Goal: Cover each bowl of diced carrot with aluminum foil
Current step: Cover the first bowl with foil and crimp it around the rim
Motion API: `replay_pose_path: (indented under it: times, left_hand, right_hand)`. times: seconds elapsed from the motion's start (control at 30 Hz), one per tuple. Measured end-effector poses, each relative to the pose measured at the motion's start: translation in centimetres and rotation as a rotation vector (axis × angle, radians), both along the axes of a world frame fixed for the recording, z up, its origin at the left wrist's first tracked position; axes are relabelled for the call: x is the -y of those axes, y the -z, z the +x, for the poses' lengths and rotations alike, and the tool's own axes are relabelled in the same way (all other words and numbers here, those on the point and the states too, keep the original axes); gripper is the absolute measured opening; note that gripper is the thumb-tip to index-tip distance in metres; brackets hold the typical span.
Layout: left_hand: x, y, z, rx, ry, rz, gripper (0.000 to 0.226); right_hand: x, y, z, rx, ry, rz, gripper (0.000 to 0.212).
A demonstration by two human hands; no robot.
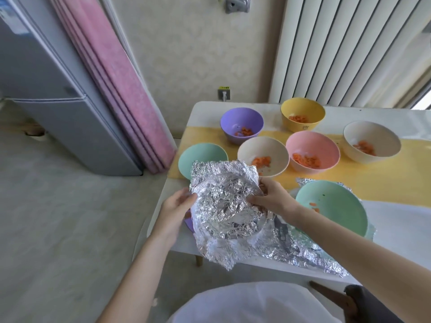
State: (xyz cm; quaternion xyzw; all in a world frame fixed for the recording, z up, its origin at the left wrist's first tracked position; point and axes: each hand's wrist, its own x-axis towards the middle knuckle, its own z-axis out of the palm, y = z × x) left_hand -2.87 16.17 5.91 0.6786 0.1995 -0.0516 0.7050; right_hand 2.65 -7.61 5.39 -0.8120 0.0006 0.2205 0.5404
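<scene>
A crinkled sheet of aluminum foil (224,206) lies over a bowl at the table's near left corner; only a purple edge of that bowl (188,223) shows. My left hand (173,209) presses the foil against the bowl's left side. My right hand (268,197) grips the foil at the bowl's right rim. A mint bowl (335,206) with a few carrot bits stands to the right on another foil sheet (303,250). Behind stand open bowls with diced carrot: purple (241,123), yellow (302,115), cream (263,156), pink (312,155), a second cream (371,141). A mint bowl (201,157) is partly hidden by the foil.
The white table (396,229) has a yellow runner (384,178) under the bowls. A fridge (46,89) and a pink folded mat (121,78) stand at the left. A chair (338,297) is at my right, below the table edge.
</scene>
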Motion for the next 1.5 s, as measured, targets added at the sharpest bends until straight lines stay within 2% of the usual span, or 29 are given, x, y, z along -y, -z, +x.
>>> replay_pose_path:
  times: [0.03,0.1,0.13,0.23,0.27,0.33,0.43,0.47,0.53,0.6,0.67,0.73,0.8,0.83,0.9,0.97,1.1,1.3,1.4,1.43,1.5]
  left_hand:
    - [-0.1,-0.2,0.0,-0.006,0.027,0.022,0.005]
    - [-0.5,-0.1,-0.1,-0.016,0.052,0.063,0.023]
    - [-0.8,0.1,-0.1,-0.023,0.052,0.090,0.024]
    - [-1.4,0.3,-0.3,-0.023,0.070,0.135,0.007]
    - [-1.6,0.5,-0.4,-0.032,0.112,0.144,0.013]
    - [-1.7,0.4,-0.6,-0.058,0.196,0.166,0.020]
    - [-1.6,0.0,-0.5,-0.100,0.239,0.199,0.015]
    - [-1.7,0.2,-0.4,-0.114,0.245,0.207,0.019]
    - [-1.7,0.3,-0.1,-0.115,0.229,0.232,0.042]
    - [-1.4,0.4,0.3,-0.137,0.155,0.265,0.055]
    - [-1.0,0.2,0.4,-0.132,0.084,0.322,0.050]
    - [-0.8,0.2,0.5,-0.030,0.087,0.396,0.047]
    - [-1.0,0.5,0.7,0.083,0.115,0.440,0.055]
    - [-1.1,0.6,0.7,0.115,0.126,0.471,0.060]
    - [-1.3,1.0,1.0,0.149,0.131,0.503,0.060]
    - [-1.1,0.9,1.1,0.161,0.147,0.539,0.064]
    - [-0.3,-0.1,1.0,0.181,0.122,0.732,0.061]
    - [-1.1,1.0,0.5,0.229,0.108,0.640,0.048]
    - [-1.6,1.7,0.6,0.235,0.060,0.645,0.048]
    - [-1.7,1.6,0.6,0.231,0.045,0.640,0.047]
    - [-1.8,1.6,0.9,0.202,0.009,0.646,0.046]
  right_hand:
    - [-0.2,0.1,0.1,-0.012,-0.017,0.006,0.033]
    - [-0.6,0.5,0.2,-0.012,-0.025,0.001,0.047]
    - [-0.8,0.4,0.1,0.004,-0.014,-0.011,0.054]
    - [-1.6,-0.3,-0.3,-0.014,0.014,0.033,0.066]
    - [-2.0,-0.6,-0.5,-0.017,0.016,0.060,0.068]
    - [-2.6,-1.0,-0.9,-0.009,0.055,0.124,0.060]
    - [-3.3,-1.3,-1.4,-0.020,0.100,0.148,0.044]
    - [-3.5,-1.1,-1.4,-0.048,0.107,0.147,0.040]
    - [-3.7,-0.7,-1.6,-0.094,0.111,0.118,0.033]
    - [-3.9,-0.5,-1.9,-0.114,0.085,0.096,0.035]
    - [-4.1,-0.7,-2.1,-0.067,0.031,0.085,0.033]
    - [-4.2,-1.0,-2.0,-0.072,0.012,0.100,0.028]
    - [-4.3,-1.0,-1.8,-0.076,0.039,0.136,0.053]
    - [-4.4,-1.0,-1.8,-0.057,0.061,0.140,0.050]
    - [-4.5,-1.0,-1.8,0.018,0.112,0.143,0.024]
    - [-4.8,-0.7,-1.9,0.084,0.180,0.155,0.039]
    - [-5.5,-0.5,-1.8,0.201,0.261,0.022,0.038]
    - [-5.6,-0.7,-1.3,0.277,0.269,-0.054,0.035]
    - [-5.7,-0.2,-1.5,0.287,0.267,-0.067,0.022]
    - [-5.8,0.1,-1.6,0.266,0.261,-0.064,0.022]
    - [-5.7,0.9,-1.9,0.203,0.252,-0.061,0.037]
